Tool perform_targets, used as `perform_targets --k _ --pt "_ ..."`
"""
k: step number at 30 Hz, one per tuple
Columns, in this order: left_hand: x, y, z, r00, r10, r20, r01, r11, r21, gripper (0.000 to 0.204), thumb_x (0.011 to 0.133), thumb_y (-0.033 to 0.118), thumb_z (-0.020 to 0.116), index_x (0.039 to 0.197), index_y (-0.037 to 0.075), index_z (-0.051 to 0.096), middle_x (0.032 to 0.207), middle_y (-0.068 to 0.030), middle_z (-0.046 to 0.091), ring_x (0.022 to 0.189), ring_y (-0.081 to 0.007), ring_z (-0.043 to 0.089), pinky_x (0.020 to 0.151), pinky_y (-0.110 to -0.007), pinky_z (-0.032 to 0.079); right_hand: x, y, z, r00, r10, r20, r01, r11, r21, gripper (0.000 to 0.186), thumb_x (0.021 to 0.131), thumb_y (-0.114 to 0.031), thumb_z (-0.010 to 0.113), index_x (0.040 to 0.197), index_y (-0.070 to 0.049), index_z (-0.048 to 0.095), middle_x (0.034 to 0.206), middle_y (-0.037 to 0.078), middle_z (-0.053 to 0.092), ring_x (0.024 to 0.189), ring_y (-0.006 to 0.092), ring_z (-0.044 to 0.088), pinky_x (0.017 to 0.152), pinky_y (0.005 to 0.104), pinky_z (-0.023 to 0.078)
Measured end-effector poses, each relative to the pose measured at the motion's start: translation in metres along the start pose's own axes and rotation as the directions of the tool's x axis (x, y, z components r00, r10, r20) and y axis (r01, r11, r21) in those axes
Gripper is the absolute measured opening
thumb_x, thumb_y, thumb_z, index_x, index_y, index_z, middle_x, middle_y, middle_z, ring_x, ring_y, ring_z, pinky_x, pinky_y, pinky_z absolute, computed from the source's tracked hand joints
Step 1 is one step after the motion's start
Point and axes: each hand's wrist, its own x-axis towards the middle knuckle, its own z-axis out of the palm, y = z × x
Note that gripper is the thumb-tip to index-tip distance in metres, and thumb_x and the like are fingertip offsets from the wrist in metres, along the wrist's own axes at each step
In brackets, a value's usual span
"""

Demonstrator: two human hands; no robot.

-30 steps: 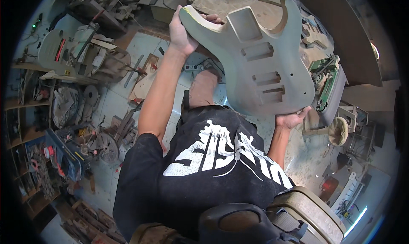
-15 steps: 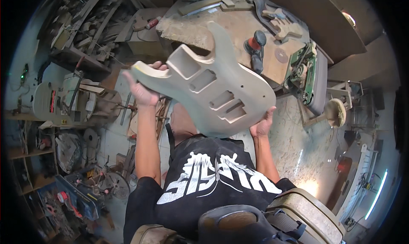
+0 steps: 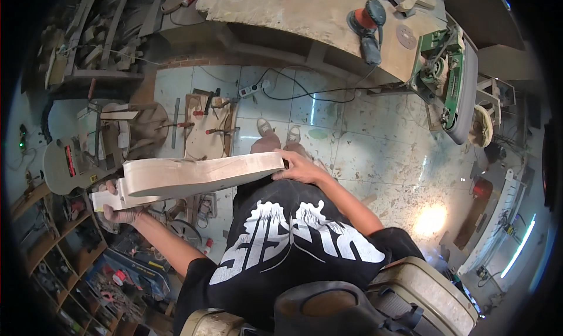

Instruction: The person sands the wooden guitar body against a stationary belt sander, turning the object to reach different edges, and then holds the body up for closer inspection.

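An unfinished pale wooden guitar body (image 3: pixel 202 174) hangs in front of my chest, turned so that its thick side edge faces up. My left hand (image 3: pixel 122 211) is wrapped round the narrow, stepped end at the left, with fingers over the wood. At the other end my right hand (image 3: pixel 300 168) grips the rounded edge, thumb and fingers on either side. The face with the routed cavities is turned away from view.
A dusty workbench (image 3: pixel 275 13) spans the far side, bearing a red and black hand sander (image 3: pixel 368 22). At its right stands a green belt sander (image 3: pixel 437 75). A power strip (image 3: pixel 251 89) with cables and a clamped wooden piece (image 3: pixel 204 127) lie beyond me. Shelving (image 3: pixel 76 248) is at left.
The guitar body has come down and left from over the bench, tipping from face-up to edge-up. Both hands moved with it, keeping hold. My view has turned away from the bench.
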Motion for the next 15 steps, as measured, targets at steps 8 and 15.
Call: perform_targets --k 8,15 --pt "0.023 -0.008 -0.052 0.997 -0.058 0.049 0.063 0.992 -0.113 0.047 0.079 0.029 0.071 0.114 0.007 0.05 0.095 -0.0069 0.05 0.083 -0.0226 0.051 0.076 -0.042 0.048 0.03 -0.034 0.022 0.996 0.083 -0.02 -0.085 0.992 -0.095 0.051 0.081 -0.015 0.081 0.124 -0.002 0.057 0.114 0.007 0.065 0.107 0.0159 0.056 0.097 0.0319 0.043" --pt "0.05 -0.024 -0.061 0.996 -0.085 0.038 0.091 0.98 -0.178 0.044 0.08 0.033 0.069 0.113 0.008 0.053 0.096 -0.0063 0.051 0.09 -0.024 0.052 0.082 -0.044 0.048 0.05 -0.063 0.018 0.989 0.123 -0.08 -0.134 0.98 -0.15 0.062 0.082 -0.017 0.08 0.136 -0.002 0.054 0.127 0.007 0.064 0.118 0.017 0.054 0.105 0.0317 0.039"
